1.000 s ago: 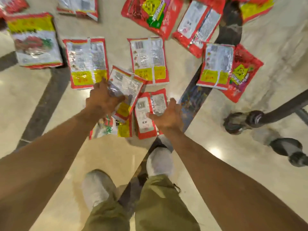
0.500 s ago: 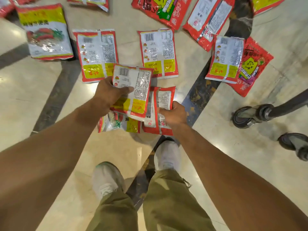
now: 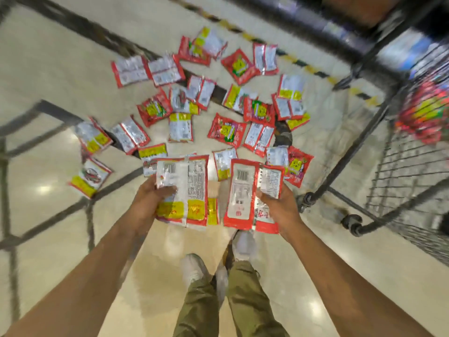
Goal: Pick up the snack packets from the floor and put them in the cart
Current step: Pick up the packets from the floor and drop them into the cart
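Observation:
My left hand [image 3: 150, 200] grips a red, silver and yellow snack packet [image 3: 187, 190], held up off the floor with its back side showing. My right hand [image 3: 279, 205] grips another red and silver snack packet [image 3: 245, 195] beside it. Several more snack packets [image 3: 226, 132] lie scattered on the floor ahead of both hands. The wire cart [image 3: 403, 181] stands to the right, and red and yellow packets [image 3: 427, 117] show inside its basket.
The cart's dark frame bar [image 3: 349, 147] slants down to a wheel [image 3: 352, 222] close to my right hand. My feet in white shoes [image 3: 194, 268] stand on the glossy beige floor with dark stripes. A black and yellow striped line [image 3: 315, 71] crosses the floor behind the packets.
I have risen from a crouch, so the view has pulled back from the floor. Both hands have lifted their packets upward. The cart basket has come into view at right.

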Demonstrator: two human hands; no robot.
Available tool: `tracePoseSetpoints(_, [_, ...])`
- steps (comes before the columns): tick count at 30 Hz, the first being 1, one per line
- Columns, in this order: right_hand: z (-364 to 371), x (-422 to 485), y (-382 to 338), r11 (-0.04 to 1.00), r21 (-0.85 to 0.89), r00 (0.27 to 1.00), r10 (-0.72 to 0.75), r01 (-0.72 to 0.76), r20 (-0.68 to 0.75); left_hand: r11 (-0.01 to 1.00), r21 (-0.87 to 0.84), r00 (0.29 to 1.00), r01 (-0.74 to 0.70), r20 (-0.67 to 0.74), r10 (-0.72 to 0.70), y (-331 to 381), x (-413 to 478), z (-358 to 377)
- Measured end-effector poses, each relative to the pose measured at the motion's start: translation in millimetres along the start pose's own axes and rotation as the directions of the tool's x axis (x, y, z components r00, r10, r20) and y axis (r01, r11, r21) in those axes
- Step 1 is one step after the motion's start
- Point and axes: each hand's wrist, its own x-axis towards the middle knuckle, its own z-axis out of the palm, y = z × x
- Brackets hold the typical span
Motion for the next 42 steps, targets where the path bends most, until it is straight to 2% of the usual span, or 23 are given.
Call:
tracePoseSetpoints(5, [-52.6, -130.5, -122.9, 0.990, 0.060, 0.991, -0.130, 0.131, -0.022, 0.989, 0.033, 0.988, -0.142, 0.073, 0.139, 123.9, -133.3, 5.3])
tracePoseSetpoints(7, [-75.7, -181.9, -161.4, 0.974, 0.093, 0.979, -0.203, 0.205, -0.029, 0.977, 0.018, 0.976, -0.212, 0.057, 0.211, 168.1, -178.2, 7.5])
tracePoseSetpoints(11, [-120.8, -277.1, -208.8, 0.941, 0.159, 0.953, -0.286, 0.299, -0.102, 0.966, -0.008, 0.962, -0.257, 0.093, 0.257, 229.7, -265.0, 18.6])
tracePoseSetpoints(15, [-173.4, -346.3, -225.6, 0.907, 0.228, 0.933, -0.328, 0.355, -0.147, 0.948, 0.007, 0.941, -0.317, 0.127, 0.314, 264.3, -340.6, 52.6])
tracePoseSetpoints(22, [-283.2, -410.9, -214.0, 0.854, 0.276, 0.889, -0.376, 0.442, -0.261, 0.918, 0.058, 0.901, -0.392, 0.224, 0.370, 277.1, -423.9, 145.0])
tracePoseSetpoints(30, [-432.2, -455.1, -168.0, 0.825, 0.301, 0.864, -0.380, 0.478, -0.331, 0.876, 0.088, 0.851, -0.475, 0.299, 0.432, 248.4, -496.7, 282.7])
tracePoseSetpoints(36, [-525.0, -467.7, -138.6, 0.795, 0.350, 0.849, -0.357, 0.495, -0.390, 0.878, 0.072, 0.836, -0.473, 0.351, 0.422, 237.1, -524.0, 375.1])
tracePoseSetpoints(42, [-575.6, -452.9, -139.1, 0.787, 0.349, 0.833, -0.348, 0.508, -0.429, 0.881, 0.074, 0.828, -0.468, 0.385, 0.407, 244.6, -515.9, 443.3])
